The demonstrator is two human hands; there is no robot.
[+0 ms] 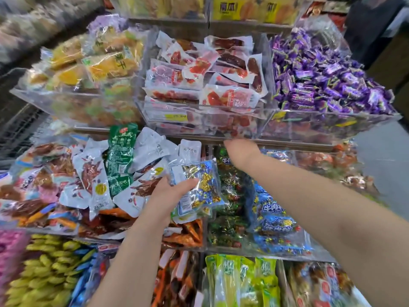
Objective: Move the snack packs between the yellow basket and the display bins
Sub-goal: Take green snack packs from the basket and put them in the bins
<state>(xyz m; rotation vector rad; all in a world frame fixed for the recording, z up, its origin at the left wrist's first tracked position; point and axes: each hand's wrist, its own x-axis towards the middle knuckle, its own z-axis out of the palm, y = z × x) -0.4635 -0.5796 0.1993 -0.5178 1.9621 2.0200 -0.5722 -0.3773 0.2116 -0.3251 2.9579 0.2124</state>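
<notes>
A blue-and-gold snack pack [203, 180] is held in the left hand [170, 193] grip, above the left edge of the green-candy display bin [232, 245]. The right hand [241, 151] is extended under the upper shelf [287, 143] front edge; its grip cannot be told.

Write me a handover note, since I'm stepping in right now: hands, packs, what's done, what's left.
Left hand grips a blue candy pack.
Right hand reaches under the upper shelf edge, over the bin of similar blue packs; its fingers are hidden.
Yellow basket: not in view.
Done: cannot tell.
Left: set the held pack down, probably in that bin.
</notes>
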